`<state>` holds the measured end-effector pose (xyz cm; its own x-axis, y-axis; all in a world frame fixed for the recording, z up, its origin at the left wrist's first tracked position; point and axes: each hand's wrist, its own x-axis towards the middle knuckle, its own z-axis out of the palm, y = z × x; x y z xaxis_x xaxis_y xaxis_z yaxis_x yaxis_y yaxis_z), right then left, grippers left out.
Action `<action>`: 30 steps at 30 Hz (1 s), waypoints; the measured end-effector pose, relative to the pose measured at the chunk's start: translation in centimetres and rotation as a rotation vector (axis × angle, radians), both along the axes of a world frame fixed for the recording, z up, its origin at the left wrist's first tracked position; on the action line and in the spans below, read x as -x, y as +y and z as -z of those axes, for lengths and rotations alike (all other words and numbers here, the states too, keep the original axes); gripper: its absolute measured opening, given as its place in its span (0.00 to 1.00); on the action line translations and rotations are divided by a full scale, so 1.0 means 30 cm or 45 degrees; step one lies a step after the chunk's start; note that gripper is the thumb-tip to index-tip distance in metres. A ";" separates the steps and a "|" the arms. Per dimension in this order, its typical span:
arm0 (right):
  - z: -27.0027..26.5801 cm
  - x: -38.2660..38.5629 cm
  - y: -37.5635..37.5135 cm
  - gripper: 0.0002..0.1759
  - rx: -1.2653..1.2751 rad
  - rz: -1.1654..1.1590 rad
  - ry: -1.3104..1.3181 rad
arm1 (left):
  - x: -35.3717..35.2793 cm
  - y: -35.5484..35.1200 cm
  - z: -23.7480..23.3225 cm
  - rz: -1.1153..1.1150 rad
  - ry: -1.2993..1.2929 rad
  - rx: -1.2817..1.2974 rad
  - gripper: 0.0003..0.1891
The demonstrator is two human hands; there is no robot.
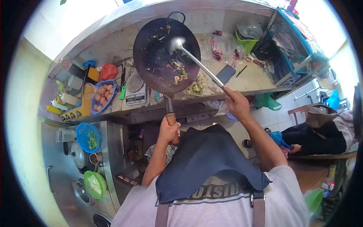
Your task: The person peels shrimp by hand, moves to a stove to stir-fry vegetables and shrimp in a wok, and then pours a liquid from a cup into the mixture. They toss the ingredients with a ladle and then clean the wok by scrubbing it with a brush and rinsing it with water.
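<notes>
My left hand (169, 130) is wrapped round the wooden handle of a large dark wok (151, 62), which is raised and tipped above the counter. Bits of cooked food (180, 70) cling to its inside, thickest at the lower right. In my right hand (237, 103) is the end of a long metal ladle (202, 65); its bright, glare-washed head reaches into the wok. A heap of chopped food (197, 84) lies at the counter's edge, partly hidden behind the wok's rim.
On the counter (257, 79) are a phone (225, 74), a kitchen scale (136, 96), a basket of eggs (103, 96) and sauce bottles (68, 99). Bowls and pots stand lower left, including a blue bowl (80, 138). A seated person (321, 134) is at right.
</notes>
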<state>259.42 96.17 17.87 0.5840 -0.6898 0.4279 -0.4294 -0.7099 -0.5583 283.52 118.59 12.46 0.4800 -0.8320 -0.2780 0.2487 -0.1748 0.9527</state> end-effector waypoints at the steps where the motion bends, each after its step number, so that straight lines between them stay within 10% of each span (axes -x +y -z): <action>1: -0.037 -0.043 0.023 0.27 -0.018 -0.007 -0.076 | 0.003 0.001 0.003 -0.002 -0.028 -0.018 0.17; 30: -0.021 -0.017 0.102 0.26 -0.066 0.002 -0.086 | -0.054 0.037 -0.007 0.024 -0.097 -0.020 0.17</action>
